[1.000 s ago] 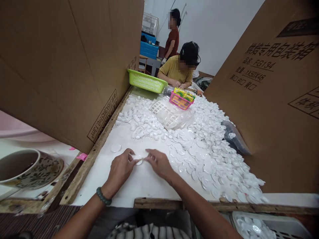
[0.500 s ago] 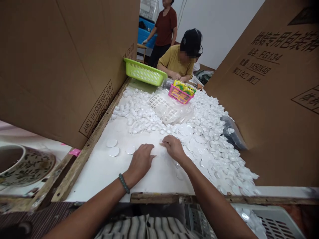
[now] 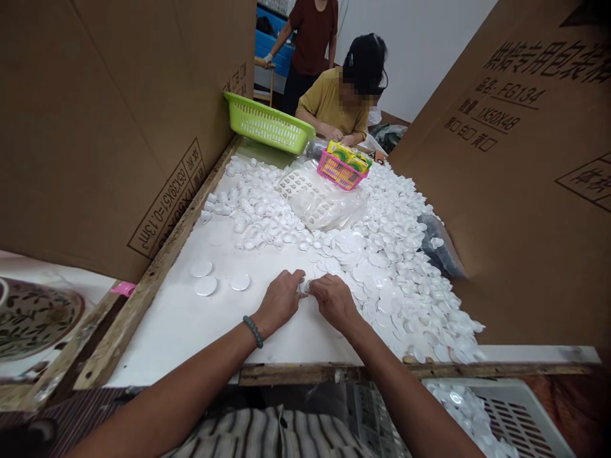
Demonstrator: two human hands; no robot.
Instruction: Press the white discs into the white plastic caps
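Note:
Over the white tabletop my two hands meet at a small round whitish piece. My left hand, with a green bead bracelet on the wrist, closes its thumb and fingers on the left side of the piece. From the right, my right hand pinches the same piece, and its fingers hide part of it. To the left lie a few flat white discs, apart from my hands. A large spread of small white round pieces begins just beyond and to the right of my right hand.
Tall cardboard boxes flank the table. Further back are a clear plastic bag, a pink basket holding yellow packs, and a green basket. Two people are across the table, one seated. A grey crate sits below the front edge.
My left hand has moved right and closed on the round piece at my right fingertips; its thumb and fingers were apart before. The camera view has shifted slightly.

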